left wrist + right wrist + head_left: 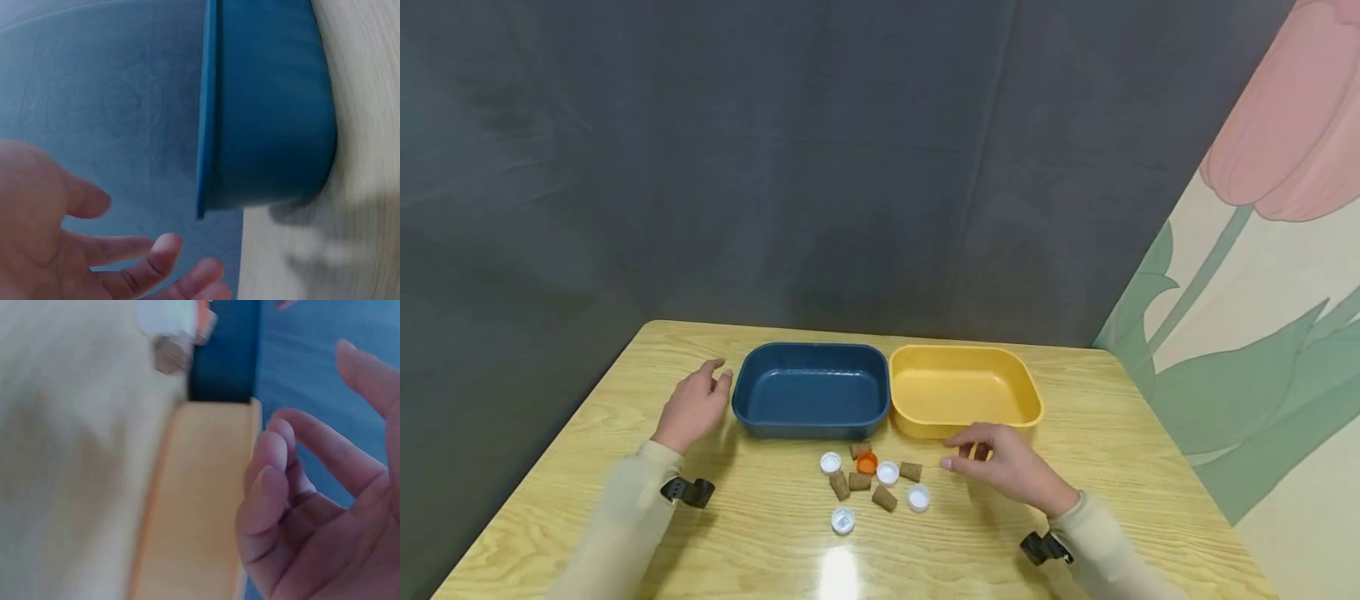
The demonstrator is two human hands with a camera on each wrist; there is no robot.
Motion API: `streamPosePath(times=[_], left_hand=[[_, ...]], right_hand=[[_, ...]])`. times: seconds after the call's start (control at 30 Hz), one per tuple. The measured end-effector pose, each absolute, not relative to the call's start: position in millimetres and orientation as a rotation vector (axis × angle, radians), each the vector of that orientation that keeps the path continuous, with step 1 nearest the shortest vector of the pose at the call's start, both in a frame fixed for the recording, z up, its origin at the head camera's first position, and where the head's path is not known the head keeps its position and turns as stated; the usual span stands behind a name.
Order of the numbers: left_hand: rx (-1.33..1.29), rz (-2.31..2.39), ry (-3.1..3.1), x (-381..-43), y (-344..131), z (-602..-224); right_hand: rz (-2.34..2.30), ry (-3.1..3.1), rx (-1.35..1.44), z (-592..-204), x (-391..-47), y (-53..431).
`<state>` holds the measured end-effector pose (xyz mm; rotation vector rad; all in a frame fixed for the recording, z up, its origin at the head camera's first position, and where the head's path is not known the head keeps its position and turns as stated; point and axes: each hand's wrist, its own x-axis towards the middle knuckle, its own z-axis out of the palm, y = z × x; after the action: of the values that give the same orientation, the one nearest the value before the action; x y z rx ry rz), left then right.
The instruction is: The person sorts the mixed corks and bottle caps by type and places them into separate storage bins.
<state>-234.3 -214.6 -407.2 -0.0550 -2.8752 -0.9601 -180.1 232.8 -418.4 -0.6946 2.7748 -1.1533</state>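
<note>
My left hand (pixel 694 407) hovers just left of the blue tub (pixel 811 432), fingers relaxed and apart, holding nothing. In the left wrist view its fingertips are a short way off the tub's side wall. Over the front edge of the yellow tub (pixel 967 385) is my right hand (pixel 1000 462), thumb and fingers loosely bent with a gap between them and nothing held. To its left lie several brown corks, one cork (pixel 911 472) being nearest. Among them are several white bottle caps, such as the white cap (pixel 918 498), and one orange cap (pixel 867 462).
Both tubs stand side by side on the wooden table (pixel 760 533), and no items show inside them. A dark curtain (pixel 820 167) hangs behind the table. On the right a wall with a painted tulip (pixel 1285 125) borders it.
</note>
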Motion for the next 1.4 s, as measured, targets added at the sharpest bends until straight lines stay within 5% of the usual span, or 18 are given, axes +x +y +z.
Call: streamPosePath(times=[0.4, 1.4], left_hand=[[-0.084, -1.000, -2.974, -241.1, -209.7, -418.6], [-0.174, -1.319, -3.010, -246.2, -213.0, -433.6]], right_hand=[[-1.148, 2.569, -0.747, -454.3, -178.0, 219.5], [-1.040, 2.631, -0.828, -463.9, -178.2, 200.7]])
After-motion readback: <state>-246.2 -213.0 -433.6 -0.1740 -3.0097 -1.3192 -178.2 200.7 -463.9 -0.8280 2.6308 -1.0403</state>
